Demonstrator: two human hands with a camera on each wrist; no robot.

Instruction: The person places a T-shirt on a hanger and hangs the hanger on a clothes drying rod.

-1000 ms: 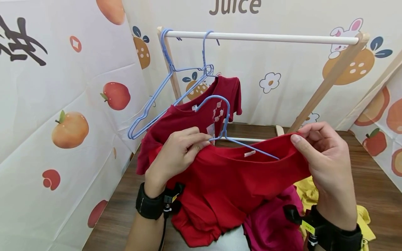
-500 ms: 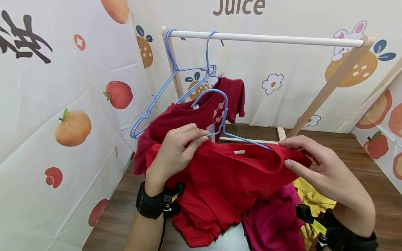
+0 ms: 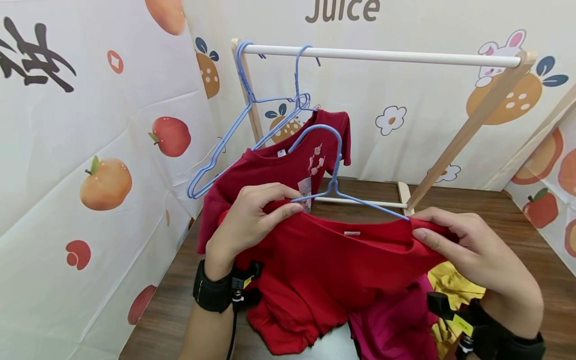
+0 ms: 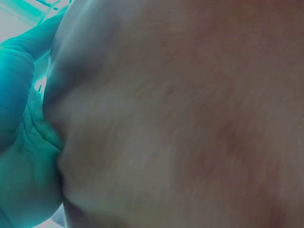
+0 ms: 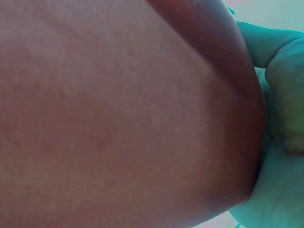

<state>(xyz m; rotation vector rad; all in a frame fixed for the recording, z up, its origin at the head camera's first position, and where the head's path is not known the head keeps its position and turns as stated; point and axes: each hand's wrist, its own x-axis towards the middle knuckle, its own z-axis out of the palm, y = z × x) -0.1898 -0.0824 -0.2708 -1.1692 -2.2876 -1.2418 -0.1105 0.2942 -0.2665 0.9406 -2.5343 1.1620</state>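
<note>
A red garment (image 3: 337, 265) with a wide neckline and a small white label hangs between the two hands in the head view. My left hand (image 3: 254, 217) pinches its left shoulder together with the left arm of a blue wire hanger (image 3: 335, 182). Hook upward, the hanger has its right arm running down to the right side of the neckline. There my right hand (image 3: 472, 245) pinches the fabric between thumb and fingers, by the hanger's tip. Skin at close range fills most of both wrist views; the grips are hidden there.
Behind stands a rack with a white rail (image 3: 405, 56) and wooden legs. On its left hang blue hangers (image 3: 244, 75), one carrying a dark red T-shirt (image 3: 270, 172). A magenta garment (image 3: 396, 320) and a yellow garment (image 3: 454, 285) lie on the wooden table (image 3: 157, 310).
My right hand has moved lower and changed its hold on the neckline. The hanger has shifted slightly right, its right tip now at that hand. My left hand keeps its pinch.
</note>
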